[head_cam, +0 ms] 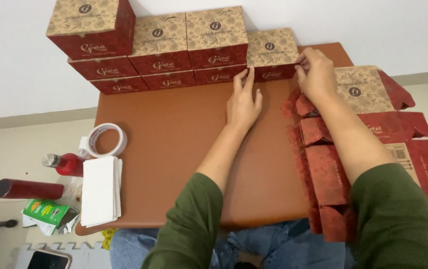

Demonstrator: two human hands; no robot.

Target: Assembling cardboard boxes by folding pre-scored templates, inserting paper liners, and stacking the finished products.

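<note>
red-and-tan box (pixel 272 55) | closed, upright | table's far edge, row's right end

Olive-green long sleeves, blue jeans

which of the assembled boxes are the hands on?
The rightmost box, alone at the row's end with nothing stacked on it. Left hand touches its lower left corner, right hand its right edge.

A brown counter (pixel 174 149) stands against a plain white wall (pixel 14 65); pale beige floor (pixel 19 144) lies below, evenly lit.
</note>
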